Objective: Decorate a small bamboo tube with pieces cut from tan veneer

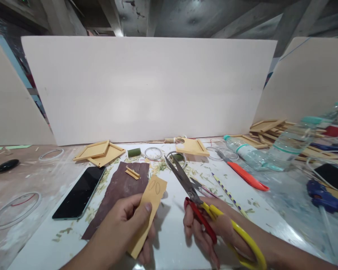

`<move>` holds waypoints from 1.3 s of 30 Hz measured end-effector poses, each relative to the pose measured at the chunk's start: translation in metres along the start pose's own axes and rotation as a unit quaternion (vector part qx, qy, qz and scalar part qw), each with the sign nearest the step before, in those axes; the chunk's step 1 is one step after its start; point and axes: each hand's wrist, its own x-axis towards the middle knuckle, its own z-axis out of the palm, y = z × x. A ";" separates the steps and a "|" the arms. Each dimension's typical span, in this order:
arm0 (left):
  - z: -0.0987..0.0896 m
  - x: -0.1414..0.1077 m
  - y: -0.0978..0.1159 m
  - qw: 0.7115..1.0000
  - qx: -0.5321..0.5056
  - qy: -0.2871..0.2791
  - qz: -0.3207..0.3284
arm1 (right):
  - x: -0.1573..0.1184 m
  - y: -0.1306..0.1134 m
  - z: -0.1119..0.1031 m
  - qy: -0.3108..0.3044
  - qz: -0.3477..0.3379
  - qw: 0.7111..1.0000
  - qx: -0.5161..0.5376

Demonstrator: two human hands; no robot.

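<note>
Between the thumb and fingers of my left hand (pixel 132 223) is a narrow tan strip of card (pixel 157 186) with two pencilled ovals near its upper end. My right hand (pixel 214 225) has its fingers in the red and yellow handles of a pair of scissors (pixel 186 182). The blades point up and left, slightly parted, apart from the strip. Behind my left hand lies a sheet of dark brown sandpaper (pixel 115 198) with a small tan folded piece (pixel 132 173) on it. White board (pixel 174 225) lies under both hands, strewn with green scraps.
A phone (pixel 80 193) lies at left, near tan frames (pixel 98 150). A red cutter (pixel 249 176), a dotted pencil (pixel 228 193) and plastic bottles (pixel 293 142) are at right, with a blue glue gun (pixel 326 197) beyond. A white panel (pixel 149 90) stands across the back.
</note>
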 end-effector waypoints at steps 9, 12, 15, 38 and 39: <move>-0.010 -0.009 0.021 0.994 0.062 0.078 0.052 | -0.010 -0.032 -0.003 0.012 0.034 0.996 -0.077; -0.012 -0.011 0.021 0.992 0.078 0.091 0.046 | -0.015 -0.034 -0.003 0.038 0.063 0.978 -0.197; -0.012 -0.012 0.021 0.991 0.082 0.099 0.042 | -0.015 -0.031 0.000 0.064 0.070 0.960 -0.263; 0.005 -0.019 0.019 0.998 0.055 0.039 -0.012 | -0.019 -0.013 0.006 0.078 0.100 0.970 -0.209; 0.005 -0.019 0.019 0.998 0.051 0.038 -0.010 | -0.019 -0.013 0.007 0.084 0.102 0.969 -0.208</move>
